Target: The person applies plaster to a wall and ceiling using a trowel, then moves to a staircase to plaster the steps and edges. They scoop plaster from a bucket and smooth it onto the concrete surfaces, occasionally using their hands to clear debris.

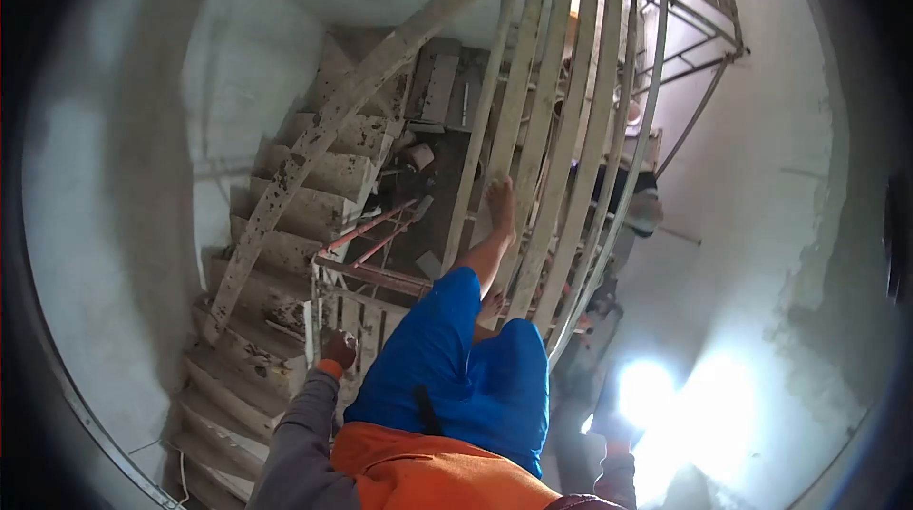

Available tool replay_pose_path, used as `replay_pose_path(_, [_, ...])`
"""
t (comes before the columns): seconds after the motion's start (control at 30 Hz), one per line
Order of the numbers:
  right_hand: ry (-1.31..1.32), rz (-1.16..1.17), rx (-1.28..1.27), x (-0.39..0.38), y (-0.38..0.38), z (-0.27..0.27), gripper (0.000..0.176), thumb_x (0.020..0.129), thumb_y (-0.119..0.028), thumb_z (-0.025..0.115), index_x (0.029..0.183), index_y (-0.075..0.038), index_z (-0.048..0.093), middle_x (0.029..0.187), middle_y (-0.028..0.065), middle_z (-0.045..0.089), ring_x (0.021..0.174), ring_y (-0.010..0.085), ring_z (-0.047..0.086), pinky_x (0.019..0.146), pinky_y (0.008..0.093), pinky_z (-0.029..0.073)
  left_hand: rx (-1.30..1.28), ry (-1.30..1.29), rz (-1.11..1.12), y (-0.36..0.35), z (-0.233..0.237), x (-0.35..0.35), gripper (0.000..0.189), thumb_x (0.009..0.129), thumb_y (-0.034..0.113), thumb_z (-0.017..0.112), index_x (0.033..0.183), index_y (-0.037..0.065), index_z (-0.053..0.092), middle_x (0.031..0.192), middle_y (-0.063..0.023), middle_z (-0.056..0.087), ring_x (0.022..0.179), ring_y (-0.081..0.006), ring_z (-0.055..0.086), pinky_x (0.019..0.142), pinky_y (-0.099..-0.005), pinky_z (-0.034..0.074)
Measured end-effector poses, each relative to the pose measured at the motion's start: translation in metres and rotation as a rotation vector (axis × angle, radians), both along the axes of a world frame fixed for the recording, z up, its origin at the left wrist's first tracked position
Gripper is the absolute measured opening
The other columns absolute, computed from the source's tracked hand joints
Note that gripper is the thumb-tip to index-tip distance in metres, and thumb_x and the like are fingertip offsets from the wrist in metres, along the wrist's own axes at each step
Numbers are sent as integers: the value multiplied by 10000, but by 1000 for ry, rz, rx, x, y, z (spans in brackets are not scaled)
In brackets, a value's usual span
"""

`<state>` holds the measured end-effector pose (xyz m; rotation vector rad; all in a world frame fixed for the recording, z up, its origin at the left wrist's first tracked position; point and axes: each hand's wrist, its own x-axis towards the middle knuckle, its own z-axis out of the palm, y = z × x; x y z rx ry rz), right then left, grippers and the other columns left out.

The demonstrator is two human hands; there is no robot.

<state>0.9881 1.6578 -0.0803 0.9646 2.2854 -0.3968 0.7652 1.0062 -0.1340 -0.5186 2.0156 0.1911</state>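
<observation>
My left hand point(339, 346) hangs low at my side, its fingers curled in; whether anything is inside them is hidden. It is beside the pale slatted platform point(371, 320) and a metal frame with reddish bars point(366, 268). Glare from a very bright light point(647, 391) washes over my right hand point(613, 424), below which a grey sleeve shows. The right fingers cannot be made out. One bare foot point(500, 206) is stretched forward on the long slatted walkway point(514, 130), and the other is partly covered by my blue trousers point(447, 339).
Worn concrete stairs point(295, 249) descend on the left, with a curved, stained beam point(323, 134) crossing above them. Far below lies a floor with debris point(418, 158). A metal rail point(651, 120) edges the walkway's right. Pale walls point(761, 187) stand on both sides.
</observation>
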Motion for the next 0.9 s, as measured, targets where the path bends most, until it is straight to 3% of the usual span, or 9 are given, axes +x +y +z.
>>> replay_pose_path(0.3, [113, 317, 24, -228, 92, -53, 244, 754, -293, 634, 843, -67, 605, 822, 168, 625, 774, 283, 581, 692, 428, 463, 46, 172, 83, 77, -58, -73, 273, 861, 251, 502, 915, 9, 615, 972, -176, 607, 906, -358, 578, 804, -474, 475])
replay_pose_path(0.4, [175, 452, 66, -295, 137, -88, 252, 756, -307, 639, 837, -69, 613, 819, 165, 627, 769, 269, 580, 687, 423, 462, 133, -3, -164, 98, -46, -136, 324, 892, 275, 434, 1109, 71, 563, 1101, -128, 570, 1027, -314, 550, 815, -452, 489])
replay_pose_path(0.5, [510, 613, 225, -370, 141, -78, 180, 759, -248, 596, 787, -70, 589, 737, 152, 582, 702, 314, 536, 628, 419, 446, 223, 368, -85, 101, -73, -154, 282, 882, 264, 449, 988, 64, 617, 1051, -125, 590, 1015, -302, 545, 797, -434, 492])
replay_pose_path(0.53, [449, 528, 149, -399, 135, -66, 180, 765, -247, 591, 786, -69, 588, 732, 147, 577, 700, 315, 534, 627, 419, 445, 249, 501, -54, 104, -80, -163, 278, 878, 260, 453, 948, 61, 635, 1035, -124, 596, 1012, -297, 543, 792, -429, 493])
replay_pose_path(0.57, [382, 445, 76, -425, 131, -51, 181, 771, -247, 585, 785, -67, 587, 728, 143, 573, 698, 316, 532, 626, 419, 444, 219, 512, 275, 118, -53, -191, 263, 868, 247, 465, 876, 55, 645, 981, -128, 610, 980, -292, 557, 786, -436, 488])
replay_pose_path(0.63, [237, 281, -59, -481, 110, -11, 182, 782, -246, 575, 783, -64, 585, 719, 133, 564, 695, 319, 528, 625, 418, 443, 198, 521, 260, 121, -71, -200, 253, 858, 254, 472, 871, 75, 650, 949, -122, 622, 928, -303, 582, 779, -441, 486])
replay_pose_path(0.73, [225, 453, -133, -520, 132, -7, 250, 799, -297, 587, 841, -52, 613, 764, 135, 581, 694, 323, 528, 624, 421, 441, 183, 627, 540, 147, -45, -219, 238, 838, 282, 484, 873, 129, 663, 900, -106, 644, 831, -332, 612, 777, -469, 478])
replay_pose_path(0.77, [-73, 361, -128, -557, 114, 19, 402, 812, -375, 595, 1059, -58, 608, 969, 139, 613, 825, 313, 566, 731, 399, 465, 179, 641, 541, 150, -46, -220, 243, 835, 289, 482, 888, 136, 664, 903, -104, 646, 835, -335, 614, 775, -476, 477])
replay_pose_path(0.9, [274, 948, 136, -636, 112, 6, 185, 715, -190, 644, 815, -51, 572, 760, 142, 555, 747, 357, 566, 645, 462, 458, -27, 705, 350, 169, -82, -240, 353, 836, 358, 474, 1007, 99, 641, 961, -145, 634, 889, -354, 600, 771, -487, 471])
